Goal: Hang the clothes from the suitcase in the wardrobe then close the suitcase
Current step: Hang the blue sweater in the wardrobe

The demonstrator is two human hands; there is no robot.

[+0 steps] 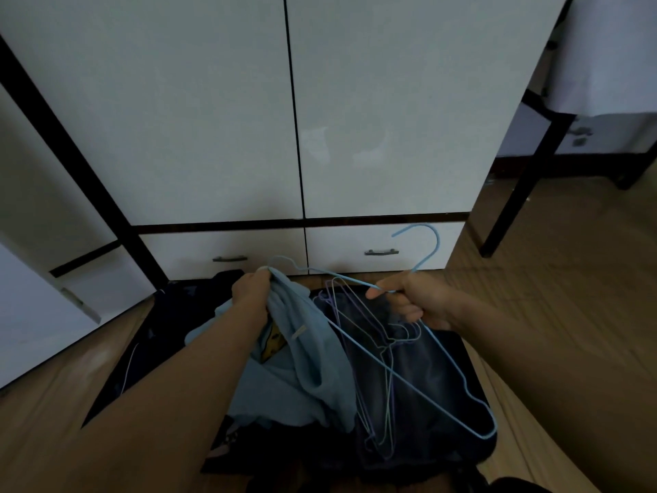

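An open dark suitcase [444, 378] lies on the floor before the white wardrobe [227, 112], whose doors are closed. My left hand [250, 291] grips a light blue garment [305, 357] by its upper edge, lifted above the suitcase, together with one end of a blue wire hanger [423, 389]. My right hand [416, 302] holds that hanger near the base of its hook, which points up to the right. Several more wire hangers [380, 393], purple and pale green, lie in the right half of the suitcase. Dark clothes [249, 443] lie under the blue garment.
Two drawers with dark handles [381, 251] run along the wardrobe's bottom. An open white door [53, 297] stands at the left. A dark-framed table with a white cloth [604, 65] stands at the right, one leg [512, 208] near the wardrobe. Wooden floor [569, 314] surrounds the suitcase.
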